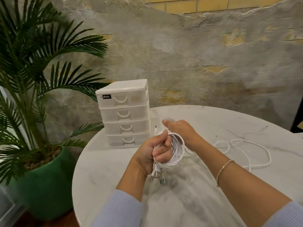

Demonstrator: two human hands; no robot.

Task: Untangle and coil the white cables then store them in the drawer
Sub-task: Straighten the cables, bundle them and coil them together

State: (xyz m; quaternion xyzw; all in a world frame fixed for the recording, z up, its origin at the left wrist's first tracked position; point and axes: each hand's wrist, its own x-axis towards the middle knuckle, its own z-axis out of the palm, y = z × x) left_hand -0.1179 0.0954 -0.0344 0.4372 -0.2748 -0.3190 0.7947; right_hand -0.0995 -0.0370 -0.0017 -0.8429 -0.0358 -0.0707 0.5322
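My left hand grips a coil of white cables above the middle of the table, with several USB plugs hanging below the fist. My right hand is just behind the coil, its fingers curled round the cable at the coil's top. A loose stretch of white cable trails from the coil and lies in loops on the table to the right. The white four-drawer box stands at the table's back left edge, all its drawers closed.
The round white marble table fills the foreground. A palm in a green pot stands on the floor to the left, its fronds near the drawer box. A rough plastered wall rises behind.
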